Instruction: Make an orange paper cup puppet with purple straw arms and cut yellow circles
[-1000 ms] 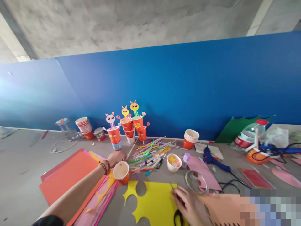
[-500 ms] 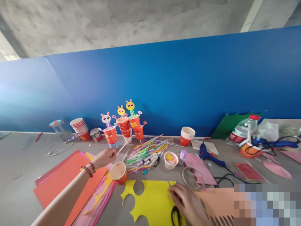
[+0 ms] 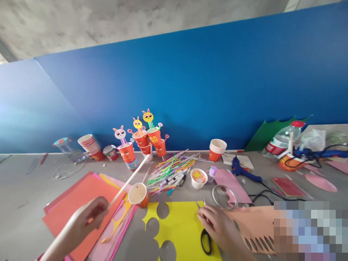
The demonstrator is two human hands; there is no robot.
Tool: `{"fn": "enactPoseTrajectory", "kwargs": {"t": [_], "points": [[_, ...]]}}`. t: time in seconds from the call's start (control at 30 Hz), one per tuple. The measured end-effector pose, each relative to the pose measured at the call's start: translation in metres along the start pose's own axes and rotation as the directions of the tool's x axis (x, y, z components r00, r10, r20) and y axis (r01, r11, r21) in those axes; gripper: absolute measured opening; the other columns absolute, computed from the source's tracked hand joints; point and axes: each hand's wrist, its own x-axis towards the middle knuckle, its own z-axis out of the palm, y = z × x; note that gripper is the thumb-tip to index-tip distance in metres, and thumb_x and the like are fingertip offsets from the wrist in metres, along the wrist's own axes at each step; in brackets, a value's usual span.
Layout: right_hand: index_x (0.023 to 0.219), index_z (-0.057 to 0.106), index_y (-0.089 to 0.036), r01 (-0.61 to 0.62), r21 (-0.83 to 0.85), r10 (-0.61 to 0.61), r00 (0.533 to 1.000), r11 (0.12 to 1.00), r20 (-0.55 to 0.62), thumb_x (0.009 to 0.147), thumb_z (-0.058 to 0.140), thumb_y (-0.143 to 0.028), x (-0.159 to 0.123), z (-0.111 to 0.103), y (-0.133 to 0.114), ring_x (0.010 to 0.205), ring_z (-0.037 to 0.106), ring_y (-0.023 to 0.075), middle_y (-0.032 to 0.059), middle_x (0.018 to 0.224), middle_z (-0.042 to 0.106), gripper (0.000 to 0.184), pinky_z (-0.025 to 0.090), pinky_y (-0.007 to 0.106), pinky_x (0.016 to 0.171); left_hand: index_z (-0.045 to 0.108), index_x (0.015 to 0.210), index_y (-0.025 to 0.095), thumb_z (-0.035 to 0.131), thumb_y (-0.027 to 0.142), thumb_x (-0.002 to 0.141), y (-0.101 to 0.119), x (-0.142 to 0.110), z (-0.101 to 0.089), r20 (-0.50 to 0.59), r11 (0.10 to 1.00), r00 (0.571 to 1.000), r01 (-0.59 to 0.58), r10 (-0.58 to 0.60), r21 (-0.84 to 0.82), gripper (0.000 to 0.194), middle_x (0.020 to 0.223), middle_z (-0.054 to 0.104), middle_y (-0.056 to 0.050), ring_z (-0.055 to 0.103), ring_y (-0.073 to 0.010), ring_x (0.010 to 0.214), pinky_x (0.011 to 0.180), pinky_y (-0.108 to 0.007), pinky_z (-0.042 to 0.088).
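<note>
My left hand [image 3: 92,215] is closed on the near end of a long thin white stick [image 3: 130,180], above the orange paper sheets [image 3: 78,214]. The stick slants up and away toward the decorated cups; whether it is a straw or a pipe cleaner I cannot tell. My right hand [image 3: 214,223] is closed around scissors [image 3: 206,242], a black handle loop showing below it and the blade tips beyond. Under them lies a yellow sheet [image 3: 182,221] with round cut-outs. An orange paper cup [image 3: 143,202] stands between my hands.
Rabbit-faced cup figures [image 3: 126,152] stand before the blue partition [image 3: 190,90]. Pipe cleaners and markers [image 3: 174,170] lie heaped mid-table. To the right are a cup of paper pieces [image 3: 199,185], a tape roll [image 3: 213,199], a corded blue glue gun [image 3: 244,174] and a bottle [image 3: 284,139].
My left hand has drawn back from the pipe-cleaner pile toward me and left, bringing the white stick along. The right hand stays on the scissors. The view has shifted slightly.
</note>
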Motion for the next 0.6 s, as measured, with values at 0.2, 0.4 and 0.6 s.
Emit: {"fn": "enactPoseTrajectory", "kwargs": {"t": [0.2, 0.4, 0.6], "points": [[0.121, 0.058, -0.023, -0.048, 0.450, 0.014, 0.997, 0.892, 0.077, 0.095, 0.055, -0.043, -0.006, -0.018, -0.035, 0.087, 0.067, 0.0203, 0.0064, 0.097, 0.070, 0.033, 0.053, 0.029, 0.075, 0.056, 0.084, 0.023, 0.053, 0.038, 0.093, 0.065, -0.007, 0.083, 0.344, 0.971, 0.932, -0.033, 0.115, -0.236, 0.018, 0.073, 0.058, -0.001, 0.051, -0.0143, 0.062, 0.057, -0.023, 0.040], [0.105, 0.064, -0.016, -0.143, 0.824, 0.124, 0.988, 0.548, 0.089, 0.091, 0.062, -0.050, 0.005, -0.016, -0.051, 0.071, 0.063, 0.0178, 0.0060, 0.079, 0.067, 0.037, 0.050, 0.027, 0.061, 0.057, 0.081, 0.023, 0.058, 0.036, 0.089, 0.086, 0.003, 0.116, 0.382, 0.946, 0.911, -0.023, 0.153, -0.322, 0.015, 0.073, 0.058, -0.001, 0.050, -0.0154, 0.062, 0.058, -0.024, 0.038], [0.091, 0.070, -0.014, -0.095, 0.892, 0.179, 0.984, 0.441, 0.017, 0.092, 0.063, -0.048, 0.021, -0.012, -0.047, 0.062, 0.058, 0.0149, 0.0035, 0.066, 0.066, 0.035, 0.045, 0.026, 0.058, 0.058, 0.101, 0.024, 0.052, 0.038, 0.094, 0.084, 0.003, 0.121, 0.390, 0.928, 0.910, 0.015, 0.141, -0.371, 0.017, 0.081, 0.059, -0.002, 0.051, -0.0154, 0.069, 0.062, -0.024, 0.038]]}}
